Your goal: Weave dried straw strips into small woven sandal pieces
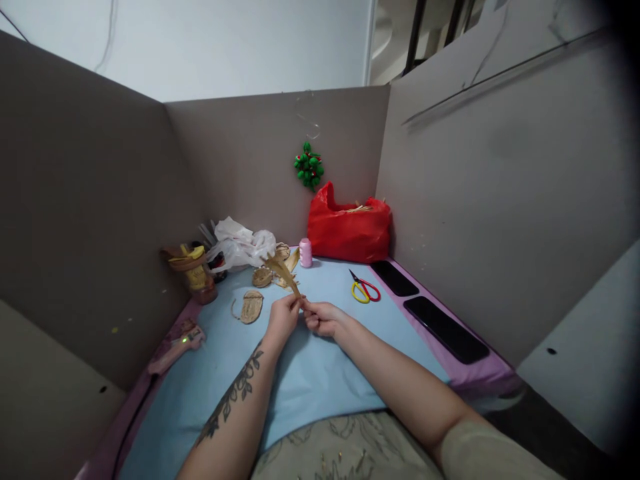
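A bundle of dry tan strands points up and away from my two hands, its lower end between my fingers. My left hand is closed round that end. Touching it from the right, my right hand has its fingers curled and pinched at the same end. Left of my hands lies a flat woven oval piece with a thin curled strand. A small round woven piece and other woven bits lie just behind the bundle. All rest on a light blue cloth.
Yellow-and-red-handled scissors lie right of my hands, near two black phones. Behind stand a pink thread spool and a red bag. At left are white plastic, a jar and a pink glue gun with a cord.
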Demonstrator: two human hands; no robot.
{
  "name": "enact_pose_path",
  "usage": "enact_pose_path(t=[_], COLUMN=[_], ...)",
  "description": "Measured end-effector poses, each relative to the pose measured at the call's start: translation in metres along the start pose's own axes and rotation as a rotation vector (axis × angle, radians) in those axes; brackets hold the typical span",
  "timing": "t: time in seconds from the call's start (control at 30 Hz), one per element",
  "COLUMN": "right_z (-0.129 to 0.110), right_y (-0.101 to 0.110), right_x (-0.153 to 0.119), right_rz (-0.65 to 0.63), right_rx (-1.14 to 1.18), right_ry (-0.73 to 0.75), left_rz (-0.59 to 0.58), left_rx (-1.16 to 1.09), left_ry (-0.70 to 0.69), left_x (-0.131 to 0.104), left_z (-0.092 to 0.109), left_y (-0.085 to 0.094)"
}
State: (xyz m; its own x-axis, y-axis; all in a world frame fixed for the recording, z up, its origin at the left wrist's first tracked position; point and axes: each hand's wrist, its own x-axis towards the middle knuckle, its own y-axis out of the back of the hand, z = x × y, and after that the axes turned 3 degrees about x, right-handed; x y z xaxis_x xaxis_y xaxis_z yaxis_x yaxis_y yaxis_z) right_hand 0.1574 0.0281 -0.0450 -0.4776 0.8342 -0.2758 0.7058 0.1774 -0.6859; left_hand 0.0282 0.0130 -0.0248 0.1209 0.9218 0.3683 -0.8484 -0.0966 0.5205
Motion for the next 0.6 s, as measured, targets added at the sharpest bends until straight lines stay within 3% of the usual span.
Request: enact_pose_path(t=[0.13,0.23,0.33,0.5,0.6], right_z=[-0.004,-0.005,-0.004,-0.003,-0.003], right_y=[-0.002,-0.004,-0.005,-0.008,-0.012], right_x=[-0.01,-0.013,-0.012,-0.008,-0.009], right_rz=[0.01,0.068,0.121,0.123,0.114], right_rx=[-0.087,-0.209,-0.285,-0.308,-0.259], right_ry=[-0.121,0.023,0.221,0.452,0.535], left_rz=[-0.009,-0.055,-0.099,-0.079,-0.125], left_rx=[0.076,0.002,-0.22,-0.643,-0.739], left_ry=[-0.039,0.014,0.153,0.366,0.389], left_x=[0.0,0.002,0.002,0.001,-0.002], left_z=[0.0,0.0,0.002,0.005,0.006], left_y=[0.005,0.005,0.005,0.003,0.003])
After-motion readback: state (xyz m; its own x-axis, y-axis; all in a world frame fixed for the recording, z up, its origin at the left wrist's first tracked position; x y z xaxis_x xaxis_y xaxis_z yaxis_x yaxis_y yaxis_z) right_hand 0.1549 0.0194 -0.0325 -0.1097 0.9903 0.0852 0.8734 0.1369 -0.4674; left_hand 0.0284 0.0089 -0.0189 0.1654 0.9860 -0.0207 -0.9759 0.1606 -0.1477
